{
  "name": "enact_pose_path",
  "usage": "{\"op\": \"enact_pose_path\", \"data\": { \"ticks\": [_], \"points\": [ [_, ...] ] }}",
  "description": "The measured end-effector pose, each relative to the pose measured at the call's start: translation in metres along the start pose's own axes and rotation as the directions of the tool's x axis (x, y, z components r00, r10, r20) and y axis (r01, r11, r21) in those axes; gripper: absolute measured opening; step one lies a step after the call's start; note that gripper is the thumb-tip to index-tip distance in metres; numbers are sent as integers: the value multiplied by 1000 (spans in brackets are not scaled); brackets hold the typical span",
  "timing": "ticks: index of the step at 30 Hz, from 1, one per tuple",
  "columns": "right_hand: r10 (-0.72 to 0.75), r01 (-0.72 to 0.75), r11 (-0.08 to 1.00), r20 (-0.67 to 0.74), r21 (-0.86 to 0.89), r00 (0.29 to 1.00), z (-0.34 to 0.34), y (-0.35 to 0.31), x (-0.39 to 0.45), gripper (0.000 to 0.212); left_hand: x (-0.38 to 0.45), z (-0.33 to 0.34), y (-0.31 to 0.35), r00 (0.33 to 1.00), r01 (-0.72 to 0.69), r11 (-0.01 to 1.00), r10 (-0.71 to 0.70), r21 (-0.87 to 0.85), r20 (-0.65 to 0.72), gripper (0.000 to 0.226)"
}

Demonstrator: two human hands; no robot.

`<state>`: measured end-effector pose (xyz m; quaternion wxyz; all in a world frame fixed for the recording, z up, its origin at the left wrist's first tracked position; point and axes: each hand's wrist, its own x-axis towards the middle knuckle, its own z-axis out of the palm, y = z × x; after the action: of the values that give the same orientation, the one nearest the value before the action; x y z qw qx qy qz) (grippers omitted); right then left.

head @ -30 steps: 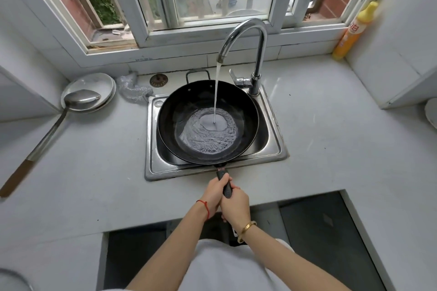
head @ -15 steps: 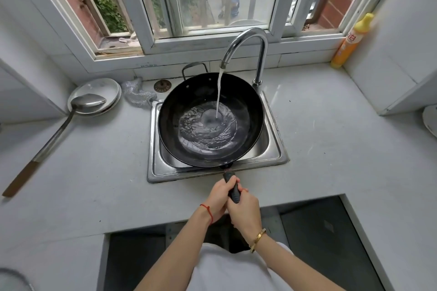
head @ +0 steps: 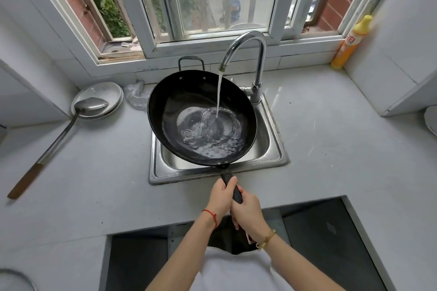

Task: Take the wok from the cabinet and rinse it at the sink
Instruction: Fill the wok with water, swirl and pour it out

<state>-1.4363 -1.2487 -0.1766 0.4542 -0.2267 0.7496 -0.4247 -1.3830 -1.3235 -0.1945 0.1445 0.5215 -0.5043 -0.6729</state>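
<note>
Lying at the far left of the grey countertop (head: 331, 149), a long metal ladle (head: 59, 134) with a wooden handle end rests its bowl on a stack of shallow white plates (head: 104, 91). Just right of the plates sits a crumpled clear plastic wrap (head: 136, 97). At the middle, the black wok (head: 179, 101) is held tilted above the stainless sink (head: 272, 149), its left rim raised and its loop handle toward the window. Water pools in its lower right part, fed by a stream from the curved chrome faucet (head: 255, 54). Below, the left hand (head: 222, 198), with a red string at the wrist, is clenched around the wok's long black handle (head: 233, 186); the right hand (head: 248, 212), wearing a gold bracelet, grips the same handle just behind it. A yellow dish-soap bottle (head: 350, 42) stands at the far right corner by the window.
</note>
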Motion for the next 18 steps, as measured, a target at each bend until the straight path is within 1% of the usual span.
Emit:
{"op": "enact_pose_path", "data": {
  "ticks": [4, 9, 12, 15, 18],
  "points": [
    [-36, 35, 998, -28, -44, 999, 1, -7, -5, 15, -4, -2, 3, 1000, 6, 994, -3, -107, 31, 19],
    [-57, 49, 993, -77, -108, 995, 1, -10, -10, 19, -8, -4, 5, 988, 81, 964, -44, -253, 148, 18],
    [-73, 51, 982, -118, -181, 990, 1, -6, -9, 17, -7, -2, 4, 975, 138, 935, -71, -326, 212, 16],
    [-119, 78, 957, -134, -280, 984, 0, 3, -6, 13, -6, 0, 1, 959, 184, 893, -73, -410, 273, 14],
    [-156, 107, 937, -125, -333, 980, -3, 8, -4, 13, -6, 1, 2, 952, 187, 879, -51, -439, 303, 15]
  ]
}}
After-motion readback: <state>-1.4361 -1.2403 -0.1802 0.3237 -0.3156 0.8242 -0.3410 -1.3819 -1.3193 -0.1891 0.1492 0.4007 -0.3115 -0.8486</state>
